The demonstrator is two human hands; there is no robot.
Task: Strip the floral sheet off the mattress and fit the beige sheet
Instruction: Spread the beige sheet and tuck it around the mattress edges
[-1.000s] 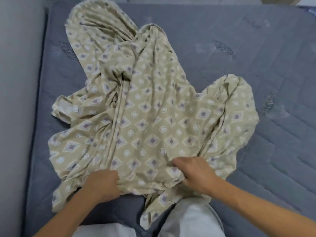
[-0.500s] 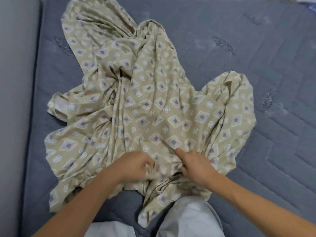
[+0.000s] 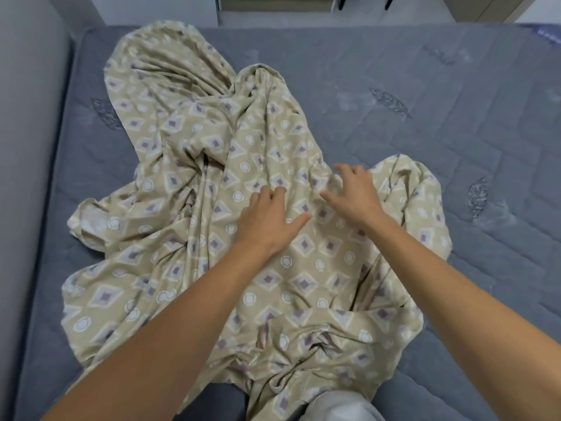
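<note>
The beige sheet [image 3: 212, 238], printed with diamonds and circles, lies crumpled in a heap on the bare grey quilted mattress [image 3: 455, 123]. Both my arms reach forward over the heap. My left hand [image 3: 267, 220] lies on the cloth near the heap's middle, fingers loosely bent, thumb out to the right. My right hand [image 3: 353, 192] is just to its right with spread fingers over a raised fold; whether it touches the cloth I cannot tell. Neither hand has cloth gathered in it. No floral sheet shows anywhere.
A grey wall or padded panel [image 3: 27, 147] runs along the mattress's left side. Past the far edge lie pale floor and furniture legs [image 3: 343, 3]. My knee in light trousers [image 3: 340, 405] rests at the near edge, partly under the sheet.
Both hands have let go of the sheet's near edge and moved forward to the middle of the heap. The view has tilted up, showing the mattress's far edge.
</note>
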